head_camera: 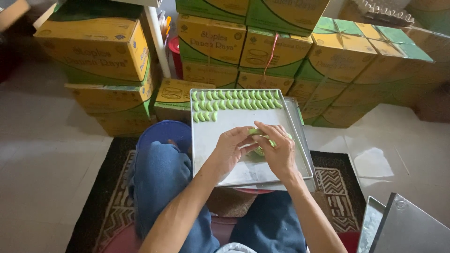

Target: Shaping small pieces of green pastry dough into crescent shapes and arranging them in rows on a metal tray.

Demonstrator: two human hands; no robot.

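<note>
Two hands: left hand and right hand pinch green dough together, grips narrow.
Place: above the tray middle.
Rows: shaped pieces along far edge.
Care: press evenly, gently.

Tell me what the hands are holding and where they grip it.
Both hands, left hand and right hand, pinch a small lump of green dough between their fingertips over the tray. The exact grip points are hidden by the fingers.
</note>
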